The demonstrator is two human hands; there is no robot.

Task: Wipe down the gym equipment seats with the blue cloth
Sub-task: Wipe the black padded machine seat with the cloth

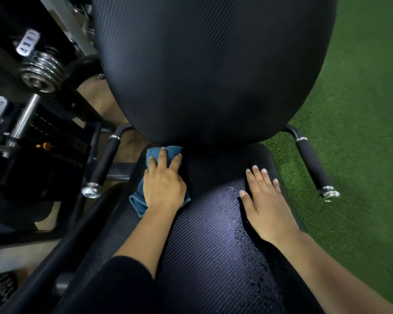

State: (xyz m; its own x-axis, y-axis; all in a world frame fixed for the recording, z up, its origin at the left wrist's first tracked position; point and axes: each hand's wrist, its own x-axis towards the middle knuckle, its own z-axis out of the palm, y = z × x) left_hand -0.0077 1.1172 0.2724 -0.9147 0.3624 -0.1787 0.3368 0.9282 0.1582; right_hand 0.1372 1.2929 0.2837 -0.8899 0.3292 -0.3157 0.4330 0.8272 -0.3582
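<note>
On seat (209, 250): left hand (163, 184) presses blue cloth (154, 152); right hand (266, 200) flat.

two bare hands are seen, the left hand (163, 189) and the right hand (268, 207), each with short, plain fingernails. a black sleeve (127, 284) is worn on the left arm, towards 7 o'clock in the view, and is ended near the elbow. the right forearm is left uncovered to the frame edge at 5 o'clock.
</note>
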